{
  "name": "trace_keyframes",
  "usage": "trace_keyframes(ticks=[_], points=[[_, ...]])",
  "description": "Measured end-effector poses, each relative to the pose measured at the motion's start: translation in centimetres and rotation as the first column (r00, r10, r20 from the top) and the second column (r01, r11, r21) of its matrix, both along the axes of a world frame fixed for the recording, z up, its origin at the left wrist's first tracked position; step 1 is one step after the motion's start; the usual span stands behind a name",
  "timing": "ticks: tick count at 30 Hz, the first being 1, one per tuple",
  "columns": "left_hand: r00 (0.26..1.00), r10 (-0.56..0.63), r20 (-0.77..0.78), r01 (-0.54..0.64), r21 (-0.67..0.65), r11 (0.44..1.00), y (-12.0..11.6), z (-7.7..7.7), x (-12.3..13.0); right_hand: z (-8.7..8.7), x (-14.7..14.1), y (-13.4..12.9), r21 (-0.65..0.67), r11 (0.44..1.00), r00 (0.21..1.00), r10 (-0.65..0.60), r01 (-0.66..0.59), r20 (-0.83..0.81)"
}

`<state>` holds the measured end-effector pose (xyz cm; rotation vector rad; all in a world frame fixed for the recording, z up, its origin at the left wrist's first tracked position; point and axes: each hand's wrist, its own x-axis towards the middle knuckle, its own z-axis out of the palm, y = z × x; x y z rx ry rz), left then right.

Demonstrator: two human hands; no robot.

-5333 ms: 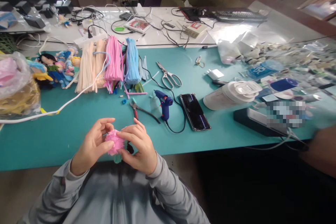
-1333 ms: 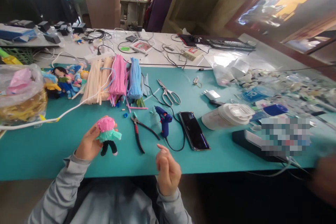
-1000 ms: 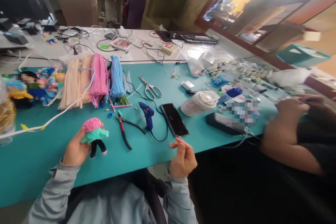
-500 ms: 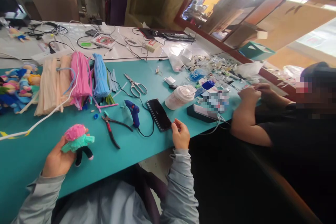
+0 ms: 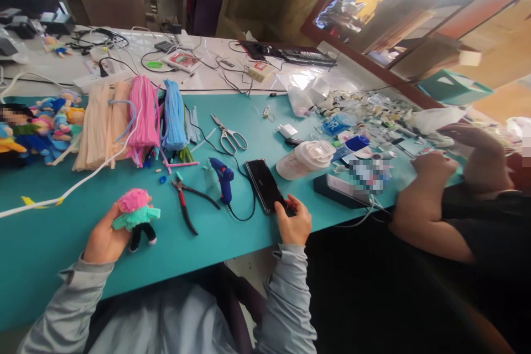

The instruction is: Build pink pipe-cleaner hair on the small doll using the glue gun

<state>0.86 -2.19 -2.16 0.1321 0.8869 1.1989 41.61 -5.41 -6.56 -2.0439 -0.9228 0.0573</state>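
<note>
A small doll [image 5: 136, 213] with pink hair, a mint top and black legs rests in my left hand [image 5: 104, 237], its fingers behind the doll. My right hand [image 5: 294, 221] is at the near right corner of a black phone [image 5: 263, 183], with something dark between thumb and fingers; whether that is part of the phone is unclear. Left of the phone stands a blue glue gun [image 5: 224, 181], its cord curling beside it. Red and black pliers [image 5: 185, 207] lie open between the doll and the glue gun.
Bundles of peach, pink [image 5: 143, 116] and blue stems lie at the back left, with several dolls beside them. Scissors [image 5: 230, 137] lie mid-table. A lidded cup [image 5: 305, 159] and a black box [image 5: 340, 191] are right of the phone. Another person's arms [image 5: 423, 188] work at far right.
The view has shifted, moving most things rightward in the picture. My right hand has come onto the phone's near corner, where a dark item now shows at its fingers. The other person's far hand has lifted.
</note>
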Motion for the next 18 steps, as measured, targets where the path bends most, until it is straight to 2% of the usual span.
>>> trace_keyframes(ticks=[11,18], points=[[0.996,0.046,-0.072,-0.051,-0.065,0.997,0.1,0.8,0.6,0.0,-0.5,0.1,-0.024,0.999,0.999,-0.03,0.031,0.045],[0.996,0.058,-0.067,-0.066,-0.131,0.989,0.2,1.4,0.6,-0.1,-0.8,-0.1,0.019,1.0,0.997,-0.022,0.02,0.076]])
